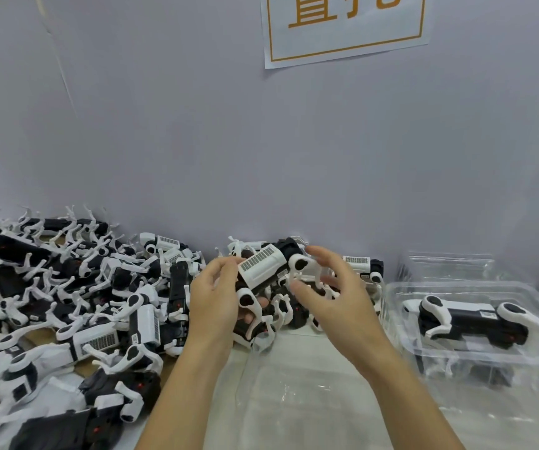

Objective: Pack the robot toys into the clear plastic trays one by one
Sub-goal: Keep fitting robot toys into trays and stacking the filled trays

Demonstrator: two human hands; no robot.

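Note:
A black-and-white robot dog toy [263,266] is held up over the table's middle, tilted, its white barcoded side facing me. My left hand [214,297] grips its lower body, fingers curled under it. My right hand [330,290] is at the toy's front end, thumb and fingers curved around a white leg joint. At the right a clear plastic tray [476,355] holds one robot toy [476,316] lying on its side. An empty clear tray [294,391] lies on the table below my hands.
A large heap of robot toys [66,303] covers the table's left half. More toys [362,266] lie against the grey wall behind my hands. Stacked clear trays [450,264] stand at the back right. A paper sign [346,24] hangs on the wall.

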